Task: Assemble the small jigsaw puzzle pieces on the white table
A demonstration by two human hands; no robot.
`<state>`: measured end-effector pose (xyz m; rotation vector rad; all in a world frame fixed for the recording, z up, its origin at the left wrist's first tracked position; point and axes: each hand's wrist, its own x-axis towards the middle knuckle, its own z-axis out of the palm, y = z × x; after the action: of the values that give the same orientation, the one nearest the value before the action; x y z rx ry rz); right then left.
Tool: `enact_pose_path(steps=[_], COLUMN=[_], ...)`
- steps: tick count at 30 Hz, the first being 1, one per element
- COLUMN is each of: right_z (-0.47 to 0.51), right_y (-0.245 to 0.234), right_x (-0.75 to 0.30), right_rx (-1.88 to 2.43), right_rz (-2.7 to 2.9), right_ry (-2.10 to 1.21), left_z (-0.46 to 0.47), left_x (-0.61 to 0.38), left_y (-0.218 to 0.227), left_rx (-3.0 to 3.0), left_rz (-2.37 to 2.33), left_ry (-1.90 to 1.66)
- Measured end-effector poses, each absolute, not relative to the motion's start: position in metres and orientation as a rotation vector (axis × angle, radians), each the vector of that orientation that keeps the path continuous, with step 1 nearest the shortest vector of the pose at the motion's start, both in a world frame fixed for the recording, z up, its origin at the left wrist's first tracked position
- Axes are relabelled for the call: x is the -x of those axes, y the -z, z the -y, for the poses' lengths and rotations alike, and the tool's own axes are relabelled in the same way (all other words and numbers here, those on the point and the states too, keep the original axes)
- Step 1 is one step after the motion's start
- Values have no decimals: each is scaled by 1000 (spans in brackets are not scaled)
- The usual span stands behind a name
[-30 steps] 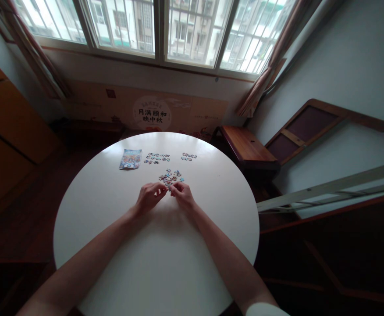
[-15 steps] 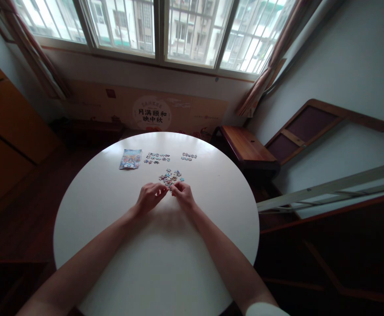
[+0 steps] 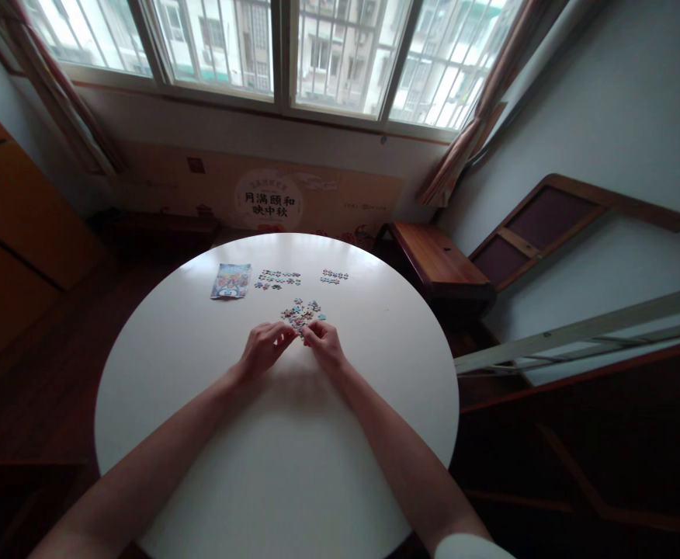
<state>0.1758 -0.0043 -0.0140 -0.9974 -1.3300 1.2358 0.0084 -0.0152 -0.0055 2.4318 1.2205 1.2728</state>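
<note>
Both my hands rest on a round white table, fingertips meeting at the near edge of a small heap of loose jigsaw pieces. My left hand is curled in a pinch, and so is my right hand. Each seems to pinch a small puzzle piece where the fingertips meet, but the pieces are too small to make out clearly. Two more groups of jigsaw pieces lie farther back, one of them to the right. A printed picture card lies at the far left of them.
A dark wooden bench stands behind the table on the right. Wooden frames lean on the right wall. A cardboard panel with printed characters stands under the window. Orange cabinets line the left side.
</note>
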Motion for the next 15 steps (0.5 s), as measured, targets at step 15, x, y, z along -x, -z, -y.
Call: enact_pose_path(steps=[15], right_z=[2], right_y=[18], right_x=[-176], right_rx=[981], right_rz=[1338], right_ry=[-1237], left_z=[16], left_x=[-8], left_y=[4], left_rx=[-2352], left_rz=[-1209], left_ry=[-1281])
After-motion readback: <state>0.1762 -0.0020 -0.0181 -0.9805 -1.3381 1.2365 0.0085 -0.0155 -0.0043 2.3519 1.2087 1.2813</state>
